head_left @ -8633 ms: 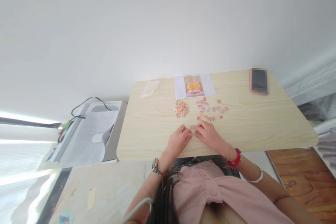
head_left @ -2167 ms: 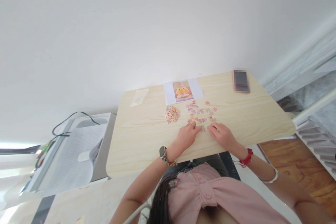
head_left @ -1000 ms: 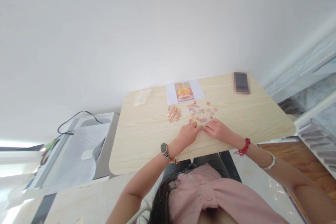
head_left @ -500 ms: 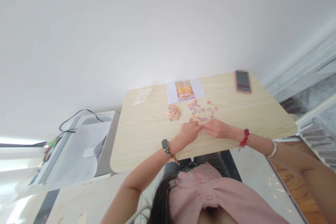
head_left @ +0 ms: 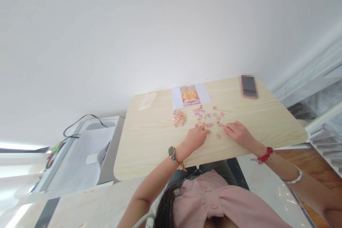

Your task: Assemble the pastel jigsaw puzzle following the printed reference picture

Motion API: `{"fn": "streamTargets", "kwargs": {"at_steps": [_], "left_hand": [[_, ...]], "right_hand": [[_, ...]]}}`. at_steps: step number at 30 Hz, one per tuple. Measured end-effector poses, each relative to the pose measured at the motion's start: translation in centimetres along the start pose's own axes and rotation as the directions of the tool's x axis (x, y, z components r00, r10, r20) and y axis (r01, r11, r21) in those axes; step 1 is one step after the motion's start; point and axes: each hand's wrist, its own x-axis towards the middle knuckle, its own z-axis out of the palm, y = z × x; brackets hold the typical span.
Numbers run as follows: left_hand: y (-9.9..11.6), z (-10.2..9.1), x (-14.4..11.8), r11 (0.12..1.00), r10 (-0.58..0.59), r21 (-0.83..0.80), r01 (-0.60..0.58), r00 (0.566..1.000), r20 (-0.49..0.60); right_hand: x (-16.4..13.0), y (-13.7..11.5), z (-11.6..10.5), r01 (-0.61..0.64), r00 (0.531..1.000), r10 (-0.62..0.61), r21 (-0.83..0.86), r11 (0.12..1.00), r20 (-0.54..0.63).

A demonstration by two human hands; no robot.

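My left hand [head_left: 197, 138] rests low over the table, its fingers closed around a small greenish puzzle piece [head_left: 210, 131] that shows at the fingertips. To the right, my right hand [head_left: 239, 135] has its fingers drawn together, their tips at the lower right edge of the spread-out puzzle pieces [head_left: 208, 115]; whatever they hold is too small to make out. Between the two hands a pale loose puzzle piece [head_left: 218, 136] lies on the tabletop. A heap of mixed puzzle pieces [head_left: 179, 118] sits beyond my left hand.
Behind the pieces lies a white sheet with a printed pumpkin picture [head_left: 190, 95]. A clear plastic bag [head_left: 147, 101] is at the table's back left, a phone [head_left: 249, 86] at its back right. Left of the wooden table [head_left: 144, 142] stands a white cabinet [head_left: 112, 160] with papers.
My hands were together at the near edge of the pieces and have come apart, the right moving rightward. A pale puzzle piece now shows between them. The view has shifted slightly.
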Motion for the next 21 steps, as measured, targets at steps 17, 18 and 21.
{"fn": "streamTargets", "kwargs": {"at_steps": [17, 18, 21], "left_hand": [[-0.3, -0.6, -2.4, 0.982, -0.118, -0.160, 0.095, 0.983, -0.139], [-0.4, -0.5, -2.9, 0.981, -0.126, -0.163, 0.103, 0.983, -0.136], [-0.5, -0.1, -4.2, 0.978, -0.145, -0.166, 0.127, 0.984, -0.102]], "right_hand": [[9.2, 1.5, 2.1, -0.358, 0.927, 0.263, 0.428, 0.830, 0.266], [9.7, 1.5, 2.3, -0.357, 0.923, 0.247, 0.421, 0.834, 0.294], [10.3, 1.5, 2.2, -0.355, 0.911, 0.221, 0.389, 0.850, 0.348]]}}
